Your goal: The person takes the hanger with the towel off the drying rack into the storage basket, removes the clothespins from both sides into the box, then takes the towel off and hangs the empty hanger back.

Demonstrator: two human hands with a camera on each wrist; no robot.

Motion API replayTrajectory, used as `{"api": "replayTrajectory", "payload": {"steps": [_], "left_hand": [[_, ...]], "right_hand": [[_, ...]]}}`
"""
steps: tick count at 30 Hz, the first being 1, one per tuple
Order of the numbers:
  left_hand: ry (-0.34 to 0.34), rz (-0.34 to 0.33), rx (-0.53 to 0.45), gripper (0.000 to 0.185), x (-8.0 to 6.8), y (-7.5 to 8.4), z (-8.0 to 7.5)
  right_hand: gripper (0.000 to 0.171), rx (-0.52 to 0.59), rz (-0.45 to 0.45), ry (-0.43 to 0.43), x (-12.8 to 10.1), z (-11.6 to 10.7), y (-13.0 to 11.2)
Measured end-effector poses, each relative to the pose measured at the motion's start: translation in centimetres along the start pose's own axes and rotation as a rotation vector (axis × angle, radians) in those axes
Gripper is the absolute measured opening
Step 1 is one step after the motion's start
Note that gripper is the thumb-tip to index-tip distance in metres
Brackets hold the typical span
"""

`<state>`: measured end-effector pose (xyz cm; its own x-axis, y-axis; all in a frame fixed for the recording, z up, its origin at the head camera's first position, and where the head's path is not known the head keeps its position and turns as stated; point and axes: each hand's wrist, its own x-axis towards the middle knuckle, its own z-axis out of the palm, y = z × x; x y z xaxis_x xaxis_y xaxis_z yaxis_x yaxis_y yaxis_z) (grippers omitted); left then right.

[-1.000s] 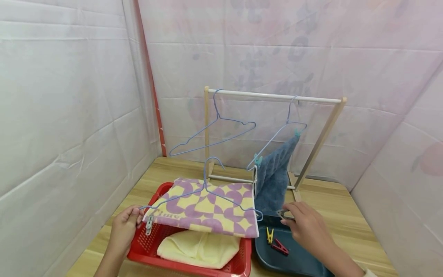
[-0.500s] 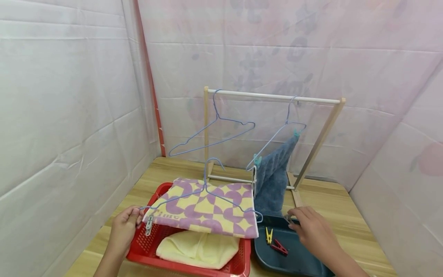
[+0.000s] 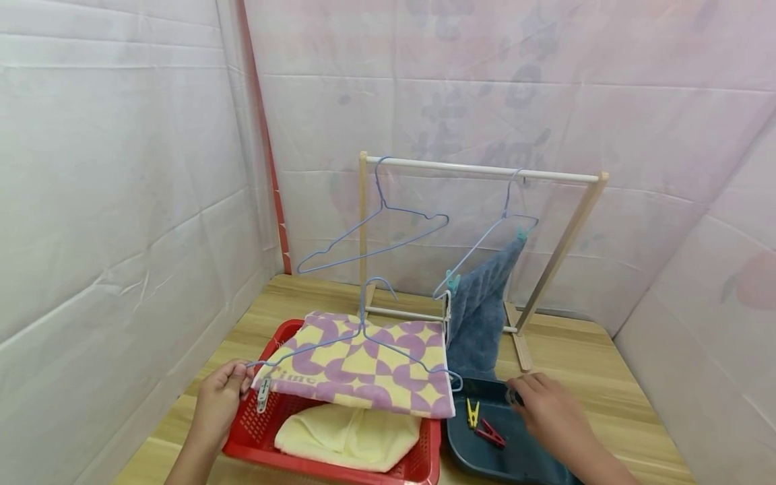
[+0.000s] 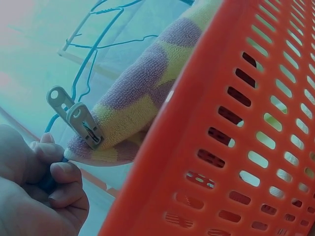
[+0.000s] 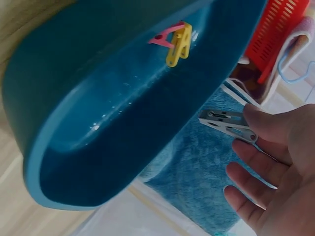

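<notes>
My left hand (image 3: pixel 238 378) pinches the left tip of a blue wire hanger (image 3: pixel 362 331), seen close up in the left wrist view (image 4: pixel 54 172). A purple-and-yellow checked towel (image 3: pixel 364 360) lies over that hanger, above the red basket (image 3: pixel 254 421). A grey clothespin (image 3: pixel 262 394) clips the towel's left corner (image 4: pixel 76 118). My right hand (image 3: pixel 518 394) pinches a second grey clothespin (image 5: pixel 227 123) between thumb and fingers, over the rim of the dark blue tub (image 3: pixel 515 458). A yellow peg (image 3: pixel 471 412) and a red peg (image 3: pixel 490 433) lie in the tub.
A wooden drying rack (image 3: pixel 485 168) stands behind, with an empty blue hanger (image 3: pixel 376 232) and a blue towel (image 3: pixel 479 316) pegged to another hanger. A pale yellow towel (image 3: pixel 348 434) lies in the basket. White sheet walls close in left, back and right.
My right hand with its grey clothespin has dropped lower and slightly right, onto the tub's rim. The left hand and the hanger with the checked towel have stayed put.
</notes>
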<state>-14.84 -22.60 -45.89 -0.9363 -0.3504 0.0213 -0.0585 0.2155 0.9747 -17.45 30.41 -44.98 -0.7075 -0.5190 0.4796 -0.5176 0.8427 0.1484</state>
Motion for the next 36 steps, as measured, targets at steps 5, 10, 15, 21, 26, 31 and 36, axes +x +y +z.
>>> {"api": "replayTrajectory", "payload": {"steps": [5,10,15,21,26,31,36], "left_hand": [[0.002,-0.002,-0.007,0.033,0.0,0.0,0.0],[0.001,0.003,-0.011,0.034,0.0,-0.1,0.1],[-0.004,0.002,-0.016,0.034,0.0,-0.1,0.1],[0.000,0.027,-0.023,0.035,0.0,-0.1,0.1],[0.000,0.045,-0.025,0.035,0.0,-0.1,0.1],[0.000,0.045,-0.020,0.035,-0.1,0.0,0.1],[0.005,0.056,-0.023,0.035,-0.2,0.0,0.2]], "right_hand": [[0.041,-0.088,-0.038,-0.062,-0.7,1.0,0.1],[0.037,-0.129,-0.040,-0.134,-1.3,1.8,0.1],[0.032,-0.154,-0.054,-0.204,-1.7,2.2,-0.1],[0.027,-0.160,-0.082,-0.215,-2.0,2.8,0.0],[0.028,-0.182,-0.081,-0.245,-2.3,2.9,-0.1],[0.032,-0.178,-0.059,-0.294,-2.2,2.6,-0.3],[0.033,-0.172,-0.027,-0.337,-2.0,2.3,-0.5]]}}
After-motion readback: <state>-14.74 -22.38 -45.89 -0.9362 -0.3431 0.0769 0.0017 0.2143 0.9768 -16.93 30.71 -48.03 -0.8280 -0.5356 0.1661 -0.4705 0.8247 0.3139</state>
